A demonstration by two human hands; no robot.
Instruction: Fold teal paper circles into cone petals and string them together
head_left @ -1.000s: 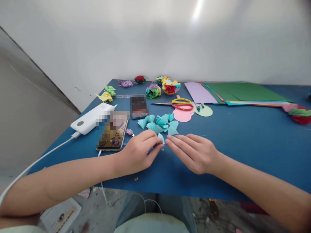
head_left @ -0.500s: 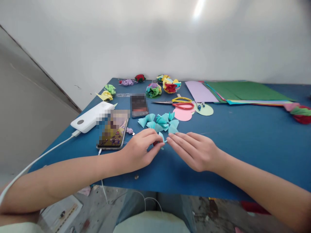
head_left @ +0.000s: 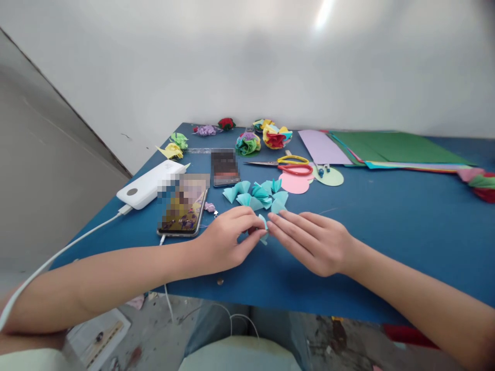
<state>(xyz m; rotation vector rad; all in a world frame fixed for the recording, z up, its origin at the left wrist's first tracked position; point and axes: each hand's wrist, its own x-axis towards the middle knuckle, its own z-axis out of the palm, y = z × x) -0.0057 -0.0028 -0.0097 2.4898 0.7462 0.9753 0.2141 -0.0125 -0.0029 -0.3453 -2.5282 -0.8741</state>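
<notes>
Two phone screens (head_left: 184, 205) pixelated so we cannot read them, our left hand (head_left: 226, 241) covering most of the small teal paper piece (head_left: 264, 225), red and green paper bundle (head_left: 483, 184) cut by the right edge, white cable (head_left: 58, 255) running out at left.

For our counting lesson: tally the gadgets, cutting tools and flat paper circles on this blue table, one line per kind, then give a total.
Phones: 2
Power banks: 1
Scissors: 1
Paper circles: 2, one pink, one pale green
Total: 6

both hands low, fingertips together: left hand (head_left: 222, 245) curled, right hand (head_left: 315, 241) flat
</notes>
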